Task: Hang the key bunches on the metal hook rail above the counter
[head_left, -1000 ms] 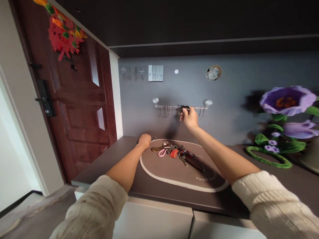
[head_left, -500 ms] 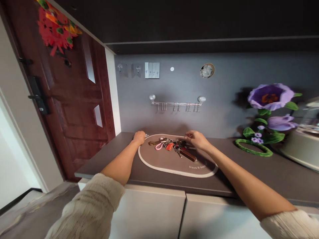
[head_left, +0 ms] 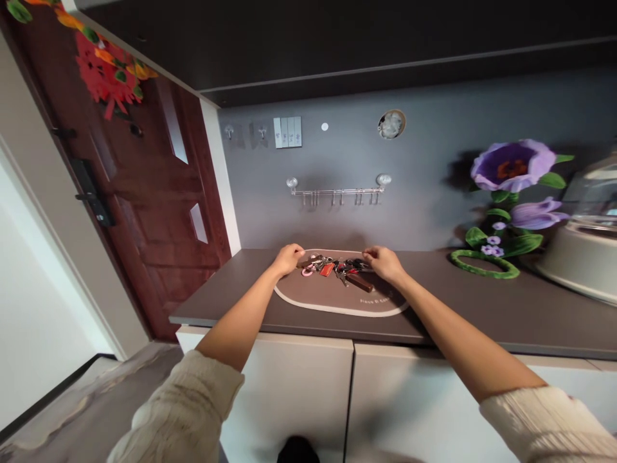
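Note:
A pile of keys and key fobs (head_left: 337, 267) lies on an oval brown mat (head_left: 337, 299) on the dark counter (head_left: 482, 308). My left hand (head_left: 288, 258) rests at the mat's left rim beside the keys, its fingers curled; what they hold, if anything, is hidden. At the right end of the pile my right hand (head_left: 383, 262) has its fingers bent down onto the keys. Above, on the grey wall, a metal hook rail (head_left: 337, 191) hangs bare.
A dark red door (head_left: 139, 186) with a red paper ornament (head_left: 103, 71) stands at the left. Purple artificial flowers (head_left: 513, 193) and a grey lidded pot (head_left: 583, 257) sit at the right of the counter. White cabinet doors (head_left: 385, 399) lie below, a dark cupboard above.
My right hand came down from the hook rail with a dark key bunch and now rests at the pile on the mat. The rail is bare. My left hand shifted slightly right.

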Available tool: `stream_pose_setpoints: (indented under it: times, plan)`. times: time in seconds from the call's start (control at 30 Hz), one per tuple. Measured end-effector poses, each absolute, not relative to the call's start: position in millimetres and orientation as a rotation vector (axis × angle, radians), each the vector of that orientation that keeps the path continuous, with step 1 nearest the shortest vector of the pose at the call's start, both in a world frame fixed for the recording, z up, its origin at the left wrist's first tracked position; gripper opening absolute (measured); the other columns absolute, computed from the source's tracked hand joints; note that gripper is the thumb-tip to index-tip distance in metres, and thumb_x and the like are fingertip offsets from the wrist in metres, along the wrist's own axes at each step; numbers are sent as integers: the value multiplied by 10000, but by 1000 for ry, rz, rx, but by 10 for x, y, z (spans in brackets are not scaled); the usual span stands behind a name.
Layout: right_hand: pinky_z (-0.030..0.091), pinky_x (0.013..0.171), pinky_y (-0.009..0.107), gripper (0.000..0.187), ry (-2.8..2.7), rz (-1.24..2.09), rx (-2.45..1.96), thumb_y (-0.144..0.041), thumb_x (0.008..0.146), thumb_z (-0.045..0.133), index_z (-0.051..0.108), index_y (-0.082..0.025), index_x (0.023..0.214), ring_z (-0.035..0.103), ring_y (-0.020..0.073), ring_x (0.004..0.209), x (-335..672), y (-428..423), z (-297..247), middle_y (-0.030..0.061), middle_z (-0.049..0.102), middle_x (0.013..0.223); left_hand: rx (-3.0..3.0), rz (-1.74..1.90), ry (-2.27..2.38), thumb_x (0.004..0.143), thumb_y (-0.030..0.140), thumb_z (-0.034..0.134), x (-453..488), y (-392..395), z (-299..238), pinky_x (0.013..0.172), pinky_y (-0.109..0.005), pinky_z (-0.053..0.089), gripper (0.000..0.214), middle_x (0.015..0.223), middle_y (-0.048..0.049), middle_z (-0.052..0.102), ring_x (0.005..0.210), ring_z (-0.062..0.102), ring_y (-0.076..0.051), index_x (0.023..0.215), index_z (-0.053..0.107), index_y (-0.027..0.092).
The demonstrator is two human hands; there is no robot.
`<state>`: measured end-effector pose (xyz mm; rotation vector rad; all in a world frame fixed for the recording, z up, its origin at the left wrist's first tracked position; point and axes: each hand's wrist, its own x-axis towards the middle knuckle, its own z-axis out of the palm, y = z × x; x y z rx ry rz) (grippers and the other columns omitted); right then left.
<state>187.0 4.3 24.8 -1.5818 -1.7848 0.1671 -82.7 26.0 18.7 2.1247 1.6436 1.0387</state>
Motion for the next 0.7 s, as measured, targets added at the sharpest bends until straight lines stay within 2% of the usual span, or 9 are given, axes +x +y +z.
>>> stream_pose_setpoints:
  times: [0.13, 0.2, 0.33, 0.4, 0.47, 0.57, 0.63, 0.7]
  plan:
    - [429, 727, 274, 140, -1820, 195, -1412, -223, 727, 555, 641, -183, 830, 591, 163, 779, 1820, -34, 227, 63, 662, 857, 2046, 1176, 1527, 770, 269, 510, -768, 120, 240, 680, -225, 423, 172, 840, -50, 614, 755, 541, -116, 849, 585, 135]
    - [426, 715, 265, 147, -1865, 329, -1308, -250, 703, 597, 633, -181, 827, 577, 147, 748, 1768, -117, 297, 50, 652, 844, 1995, 1137, 1325, 738, 307, 567, -751, 18, 328, 629, -212, 423, 204, 794, -35, 595, 702, 536, -100, 847, 561, 135]
    - [415, 593, 232, 293, -2045, 1015, -1005, -440, 691, 616, 603, -158, 769, 521, 104, 587, 1644, -335, 581, 17, 599, 676, 1817, 839, 860, 685, 466, 610, -715, -210, 557, 495, -212, 388, 352, 597, 25, 498, 518, 489, -79, 769, 484, 149]
    - [386, 515, 221, 459, -1997, 1300, -888, -599, 733, 474, 549, -156, 639, 462, 86, 497, 1587, -420, 721, 5, 532, 560, 1728, 772, 682, 681, 550, 571, -695, -291, 647, 472, -214, 372, 425, 512, 46, 404, 467, 443, -67, 640, 421, 154]
    - [311, 414, 211, 608, -1882, 1466, -857, -718, 731, 272, 411, -176, 494, 338, 68, 389, 1542, -466, 804, -22, 394, 430, 1635, 800, 591, 686, 632, 491, -678, -333, 692, 435, -208, 333, 517, 455, 58, 308, 409, 356, -46, 531, 329, 166]
    - [203, 350, 208, 643, -1726, 1546, -848, -771, 689, 96, 212, -197, 422, 184, 56, 339, 1506, -474, 793, -48, 214, 368, 1505, 841, 603, 684, 739, 300, -668, -339, 666, 377, -210, 257, 607, 394, 58, 203, 351, 247, -39, 455, 218, 183]
    - [162, 343, 206, 645, -1657, 1568, -825, -785, 664, 55, 151, -199, 412, 140, 54, 336, 1513, -461, 711, -55, 153, 364, 1440, 833, 649, 664, 777, 204, -678, -334, 599, 351, -212, 210, 631, 367, 54, 162, 327, 204, -40, 431, 178, 191]
    - [139, 342, 203, 654, -1614, 1605, -800, -800, 643, 41, 125, -199, 401, 121, 52, 333, 1545, -445, 603, -58, 120, 363, 1396, 817, 687, 648, 793, 176, -698, -338, 513, 337, -211, 171, 642, 354, 52, 141, 314, 179, -39, 418, 159, 194]
